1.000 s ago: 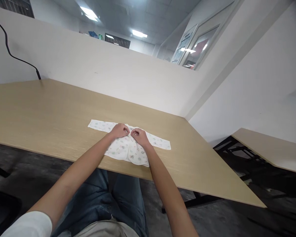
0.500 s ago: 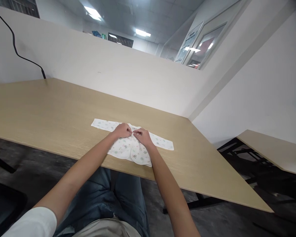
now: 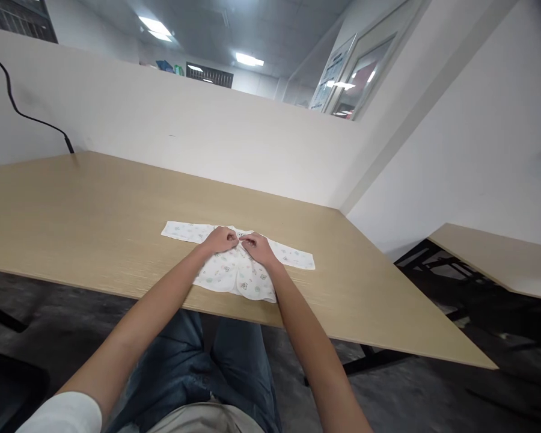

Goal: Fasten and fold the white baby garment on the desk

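Observation:
A small white baby shirt with a scattered print lies flat on the wooden table, its sleeves stretched out to both sides. Its front opening runs down the middle, and the lower edges part there. My left hand is closed on the front edge just below the neckline. Close beside it, nearly touching, my right hand pinches the opposite front edge. Fingers cover whatever fastening may be between them.
A white partition rises behind the table. A black cable hangs down at the far left. To the right stands another table, with a dark chair at the lower left.
The camera view has tilted and shifted slightly. Both hands stay closed at the shirt's upper front, with only small finger movement; the shirt lies as before.

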Available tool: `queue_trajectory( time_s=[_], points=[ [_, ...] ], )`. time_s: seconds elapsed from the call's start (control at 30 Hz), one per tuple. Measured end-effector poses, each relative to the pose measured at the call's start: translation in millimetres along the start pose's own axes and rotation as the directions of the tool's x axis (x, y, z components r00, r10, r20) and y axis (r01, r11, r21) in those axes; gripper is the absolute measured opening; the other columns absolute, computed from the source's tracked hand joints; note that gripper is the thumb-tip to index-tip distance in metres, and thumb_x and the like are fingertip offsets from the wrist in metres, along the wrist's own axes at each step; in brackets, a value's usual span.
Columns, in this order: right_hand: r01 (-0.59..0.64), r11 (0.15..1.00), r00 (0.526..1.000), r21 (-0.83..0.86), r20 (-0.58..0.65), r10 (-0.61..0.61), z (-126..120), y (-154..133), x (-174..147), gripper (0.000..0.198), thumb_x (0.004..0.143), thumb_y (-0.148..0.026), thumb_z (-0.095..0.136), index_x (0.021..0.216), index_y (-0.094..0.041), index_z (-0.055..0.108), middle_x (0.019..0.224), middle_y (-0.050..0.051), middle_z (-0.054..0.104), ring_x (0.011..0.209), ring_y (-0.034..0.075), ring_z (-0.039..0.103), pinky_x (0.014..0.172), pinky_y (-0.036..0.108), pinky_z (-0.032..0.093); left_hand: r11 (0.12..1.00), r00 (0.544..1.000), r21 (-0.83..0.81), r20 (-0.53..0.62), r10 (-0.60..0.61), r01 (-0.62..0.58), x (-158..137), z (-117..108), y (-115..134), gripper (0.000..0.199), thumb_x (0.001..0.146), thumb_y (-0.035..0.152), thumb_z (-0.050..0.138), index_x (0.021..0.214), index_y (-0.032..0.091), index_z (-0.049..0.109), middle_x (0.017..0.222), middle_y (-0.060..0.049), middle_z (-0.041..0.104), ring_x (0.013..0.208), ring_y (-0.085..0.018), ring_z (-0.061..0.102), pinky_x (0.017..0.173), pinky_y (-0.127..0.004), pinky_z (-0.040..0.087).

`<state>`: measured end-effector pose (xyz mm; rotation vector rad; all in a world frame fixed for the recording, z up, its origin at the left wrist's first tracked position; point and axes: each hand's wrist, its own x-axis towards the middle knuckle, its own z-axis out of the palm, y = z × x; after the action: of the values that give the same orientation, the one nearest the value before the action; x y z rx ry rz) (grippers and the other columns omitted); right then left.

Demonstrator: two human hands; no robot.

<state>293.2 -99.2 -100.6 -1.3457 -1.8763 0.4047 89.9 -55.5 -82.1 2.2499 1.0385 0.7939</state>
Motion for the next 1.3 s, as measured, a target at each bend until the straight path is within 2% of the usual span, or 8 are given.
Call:
queue_trajectory(
  time_s=[0.13, 0.3, 0.7, 0.93, 1.3],
  points=[
    [-0.009, 0.998, 1.000, 0.058, 0.001, 0.009, -3, 3, 1, 0.020, 0.088, -0.034, 0.065, 0.097, -0.023, 0.080, 0.099, 0.007, 0.074, 0.088, 0.019, 0.065, 0.085, 0.033, 0.050, 0.999, 1.000, -0.039, 0.022, 0.013, -0.012, 0, -1, -2, 0.019, 0.078, 0.034, 0.063, 0.080, 0.018, 0.075, 0.074, -0.001, 0.068, 0.069, -0.016, 0.058, 0.062, -0.026, 0.038],
    [-0.041, 0.991, 0.999, 0.128, 0.027, 0.038, -6, 10, 2, 0.019, 0.086, -0.037, 0.067, 0.090, -0.023, 0.080, 0.102, 0.007, 0.077, 0.094, 0.022, 0.068, 0.087, 0.036, 0.050, 0.999, 0.999, -0.037, 0.021, 0.027, -0.026, 1, 1, -6, 0.021, 0.080, 0.038, 0.065, 0.081, 0.018, 0.073, 0.074, -0.001, 0.066, 0.069, -0.016, 0.056, 0.062, -0.026, 0.038],
    [-0.034, 0.995, 0.999, 0.090, 0.038, 0.031, -5, 11, 1, 0.028, 0.088, -0.048, 0.067, 0.088, -0.023, 0.080, 0.095, 0.005, 0.077, 0.089, 0.022, 0.067, 0.081, 0.033, 0.048, 0.999, 1.000, -0.029, 0.014, 0.028, -0.027, 3, 6, -12, 0.036, 0.084, 0.054, 0.066, 0.080, 0.018, 0.070, 0.072, 0.000, 0.063, 0.066, -0.014, 0.052, 0.059, -0.026, 0.034],
    [-0.025, 0.998, 0.999, 0.061, 0.047, 0.022, -6, 7, 1, 0.030, 0.093, -0.042, 0.057, 0.086, -0.022, 0.078, 0.090, 0.004, 0.077, 0.086, 0.021, 0.066, 0.078, 0.031, 0.047, 0.999, 0.999, -0.021, 0.004, 0.045, -0.045, 4, 7, -13, 0.038, 0.086, 0.056, 0.063, 0.076, 0.019, 0.065, 0.071, 0.000, 0.063, 0.066, -0.015, 0.053, 0.060, -0.027, 0.034],
    [-0.022, 0.999, 0.999, 0.039, 0.048, 0.020, -6, 3, 1, 0.032, 0.093, -0.043, 0.056, 0.078, -0.021, 0.073, 0.083, 0.003, 0.074, 0.081, 0.020, 0.063, 0.075, 0.029, 0.043, 0.998, 0.998, 0.007, -0.001, 0.055, -0.055, 6, 10, -18, 0.039, 0.088, 0.056, 0.061, 0.075, 0.019, 0.063, 0.070, 0.001, 0.063, 0.066, -0.015, 0.053, 0.060, -0.027, 0.033]
  ],
)
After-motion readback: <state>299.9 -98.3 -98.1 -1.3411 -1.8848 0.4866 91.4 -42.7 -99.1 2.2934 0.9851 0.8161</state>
